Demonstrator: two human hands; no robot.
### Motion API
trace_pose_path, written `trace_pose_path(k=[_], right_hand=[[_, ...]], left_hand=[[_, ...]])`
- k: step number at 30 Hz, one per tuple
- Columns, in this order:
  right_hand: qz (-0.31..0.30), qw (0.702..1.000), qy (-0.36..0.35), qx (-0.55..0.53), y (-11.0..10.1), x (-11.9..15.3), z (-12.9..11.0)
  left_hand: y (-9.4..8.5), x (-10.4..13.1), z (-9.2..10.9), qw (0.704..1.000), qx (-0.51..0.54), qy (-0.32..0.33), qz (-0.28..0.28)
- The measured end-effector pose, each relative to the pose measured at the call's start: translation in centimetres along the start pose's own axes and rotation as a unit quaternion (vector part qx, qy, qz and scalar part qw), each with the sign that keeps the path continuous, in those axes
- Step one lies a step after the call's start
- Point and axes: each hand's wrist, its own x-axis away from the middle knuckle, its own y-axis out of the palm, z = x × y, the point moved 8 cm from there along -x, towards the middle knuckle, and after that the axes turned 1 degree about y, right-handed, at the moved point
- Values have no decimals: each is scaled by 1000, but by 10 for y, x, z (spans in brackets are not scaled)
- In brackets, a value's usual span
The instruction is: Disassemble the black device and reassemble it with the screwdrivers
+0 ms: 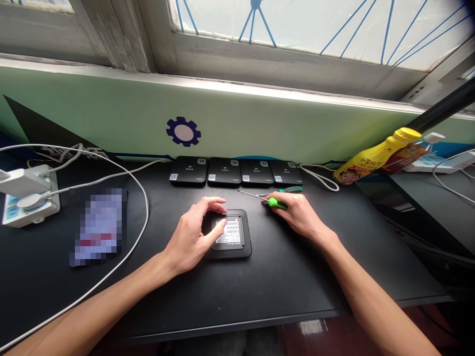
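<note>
A flat black square box (245,237) lies on the table with its white label (233,230) facing up. My left hand (195,235) is over its left side, thumb and fingers apart, with the thumb tip at the label. Whether the fingertips press on the box I cannot tell. My right hand (297,212) is closed around the green handle of a screwdriver (273,202), its thin metal shaft pointing left, above and beyond the box. Just behind that hand lies a second screwdriver (293,189) with a green and black handle.
Several similar black boxes (224,172) stand in a row by the green wall panel. On the left are a white power strip (31,210), a looping white cable (146,207) and a blurred-out bluish item (100,225). A yellow bottle (374,155) leans at the right.
</note>
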Motion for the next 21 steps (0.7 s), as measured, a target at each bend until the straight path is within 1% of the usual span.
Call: trace_pose_path(k=[21], right_hand=[[-10,999,-2,-30,-1,-1,-4]], left_hand=[[0,0,0,1000,1,-1,-2]])
